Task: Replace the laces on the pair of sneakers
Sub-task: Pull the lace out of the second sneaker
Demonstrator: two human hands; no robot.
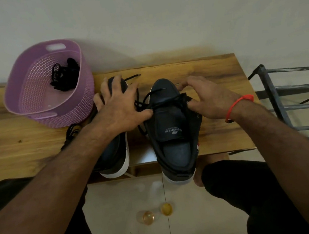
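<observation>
Head view: the left hand [119, 112] has its fingers [107, 87] spread wide over the toe of the left shoe [115, 150], while its thumb tip reaches across to the lace [164, 102] on the right shoe [173, 132] and touches it at the eyelets. Whether that thumb pinches the lace or only presses on it cannot be told. The right hand [208, 98] lies on the far side of the right shoe, its thumb at the lace on that side and its fingers curled round the shoe's edge near the toe; the grip on the lace itself is hidden.

The lace is black and crosses the right shoe only at its front eyelets. The tongue [171, 122] lies bare toward the person, with white print on it. Both shoes are dark with white soles, side by side on a wooden table [26, 144], toes toward the wall, heels hanging over the near edge. A loose black lace end [133, 77] lies past the left shoe's toe, and more black cord [72, 132] lies by the left forearm.

A red band [239, 104] circles the right wrist. A purple basket [81, 98] stands just left of the left shoe, with a heap of black laces [65, 75] inside. A metal rack [288, 104] stands right of the table.
</observation>
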